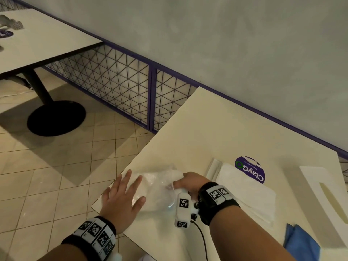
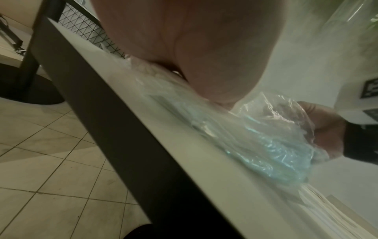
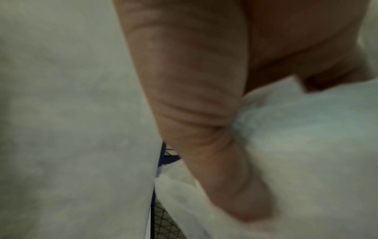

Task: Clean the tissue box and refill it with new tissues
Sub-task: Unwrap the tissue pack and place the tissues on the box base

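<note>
Left hand [image 1: 120, 198]: flat, fingers straight, pressing the plastic tissue pack [image 1: 156, 191].
Right hand [image 1: 190, 182]: grips tissues inside the pack's open end.
Progress: likely refill stage; tissue box [image 1: 327, 202] not yet filled.

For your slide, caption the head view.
Left hand presses plastic tissue pack; right hand grips tissues.

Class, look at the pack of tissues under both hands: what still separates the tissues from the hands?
A clear plastic wrapper encloses the tissues. The left hand presses flat on it; the right hand grips its end.
</note>
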{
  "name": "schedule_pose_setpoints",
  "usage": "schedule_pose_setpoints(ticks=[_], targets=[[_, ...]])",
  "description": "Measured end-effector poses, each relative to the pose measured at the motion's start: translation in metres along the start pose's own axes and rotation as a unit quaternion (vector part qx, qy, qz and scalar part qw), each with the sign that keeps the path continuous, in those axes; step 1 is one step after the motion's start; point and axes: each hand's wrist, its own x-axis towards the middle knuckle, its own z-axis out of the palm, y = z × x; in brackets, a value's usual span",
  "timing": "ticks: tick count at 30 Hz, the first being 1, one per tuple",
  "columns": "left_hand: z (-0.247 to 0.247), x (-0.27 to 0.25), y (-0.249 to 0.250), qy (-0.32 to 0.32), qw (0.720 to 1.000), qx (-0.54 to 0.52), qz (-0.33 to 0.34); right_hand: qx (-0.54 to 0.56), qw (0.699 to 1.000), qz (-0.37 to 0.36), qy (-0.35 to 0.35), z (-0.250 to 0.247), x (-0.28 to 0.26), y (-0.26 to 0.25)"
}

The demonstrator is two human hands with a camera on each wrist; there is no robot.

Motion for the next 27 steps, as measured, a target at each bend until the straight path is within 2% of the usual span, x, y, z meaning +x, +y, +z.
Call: schedule_pose_setpoints(ticks=[4, 7, 10, 14, 17, 20, 21, 22, 23, 25, 26, 27], targets=[[-0.002, -0.001, 0.004, 0.029, 0.999, 0.015, -0.007, 0.03, 0.999, -0.016, 0.011, 0.006, -0.001, 0.014], [-0.003, -0.002, 0.009, 0.064, 0.995, 0.045, 0.064, 0.072, 0.996, -0.047, 0.027, 0.009, -0.009, 0.017], [0.001, 0.0, 0.012, 0.047, 0.991, 0.046, 0.119, 0.068, 0.991, -0.077, 0.079, 0.006, -0.023, 0.015], [0.007, 0.005, 0.012, 0.045, 0.995, 0.045, 0.082, 0.037, 0.978, -0.112, 0.171, -0.01, -0.041, 0.014], [0.004, 0.008, 0.016, 0.016, 0.997, 0.066, 0.043, 0.038, 0.963, -0.134, 0.231, -0.03, -0.064, 0.019], [-0.008, 0.011, 0.026, -0.05, 0.991, 0.121, -0.022, 0.102, 0.941, -0.162, 0.279, -0.061, -0.099, 0.041], [-0.016, 0.013, 0.031, -0.06, 0.988, 0.135, -0.048, 0.124, 0.933, -0.173, 0.29, -0.072, -0.11, 0.051], [-0.025, 0.014, 0.039, -0.039, 0.987, 0.139, -0.063, 0.147, 0.925, -0.181, 0.299, -0.082, -0.122, 0.063], [-0.033, 0.015, 0.048, 0.017, 0.991, 0.12, -0.052, 0.168, 0.917, -0.181, 0.312, -0.09, -0.132, 0.075], [-0.047, 0.011, 0.075, 0.164, 0.984, -0.022, 0.061, 0.205, 0.901, -0.186, 0.334, -0.103, -0.149, 0.099], [-0.053, 0.008, 0.094, 0.18, 0.966, -0.13, 0.131, 0.219, 0.895, -0.194, 0.338, -0.106, -0.156, 0.11], [-0.058, 0.004, 0.115, 0.141, 0.941, -0.244, 0.186, 0.23, 0.89, -0.201, 0.338, -0.107, -0.164, 0.12]])
